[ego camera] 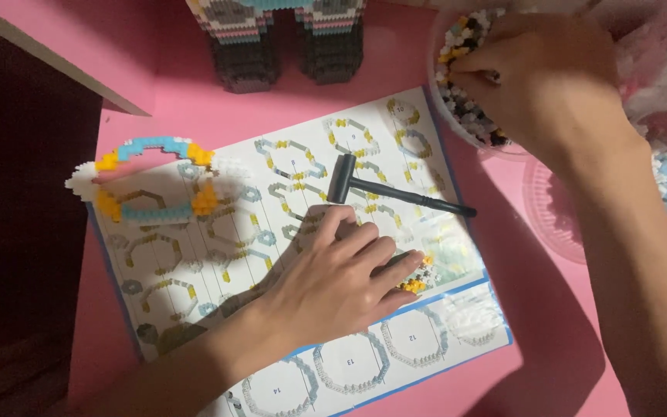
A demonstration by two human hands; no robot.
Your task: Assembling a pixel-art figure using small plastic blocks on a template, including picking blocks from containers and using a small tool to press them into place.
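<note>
Fingers of the right hand (538, 73) dig, pinched together, into a bowl (457, 123) of small bricks at upper right; the left hand (341, 278) lies flat, fingers together, pressing a small yellow-and-white brick piece (417, 279) at centre onto the instruction sheet (426, 332), fingers pointing right.

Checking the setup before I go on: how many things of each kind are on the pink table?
Hammer: 1
Instruction sheet: 1
Brick ring: 1
Brick figure: 1
Bowl of bricks: 1
Other clear containers, partly hidden: at least 1
Total: 6 or more
</note>
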